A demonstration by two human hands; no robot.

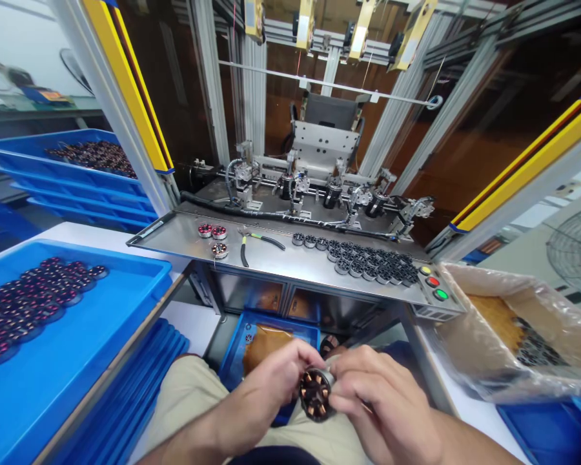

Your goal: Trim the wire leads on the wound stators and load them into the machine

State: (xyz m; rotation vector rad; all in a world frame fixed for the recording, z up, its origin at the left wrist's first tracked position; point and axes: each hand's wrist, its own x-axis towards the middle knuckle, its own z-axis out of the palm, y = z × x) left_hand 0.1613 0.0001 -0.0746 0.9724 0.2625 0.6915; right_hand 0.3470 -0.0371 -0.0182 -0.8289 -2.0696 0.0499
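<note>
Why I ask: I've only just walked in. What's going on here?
A seated person's left hand and right hand together hold a copper-wound stator above the lap. On the metal bench ahead lie three wound stators, with pliers beside them and black spoked rings farther right. A blue tray at the left holds rows of wound parts.

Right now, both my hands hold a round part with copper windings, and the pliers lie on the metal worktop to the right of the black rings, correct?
Not quite: the pliers lie on the metal worktop to the left of the black rings, as the head view shows. Your left hand and right hand do hold the round part.
</note>
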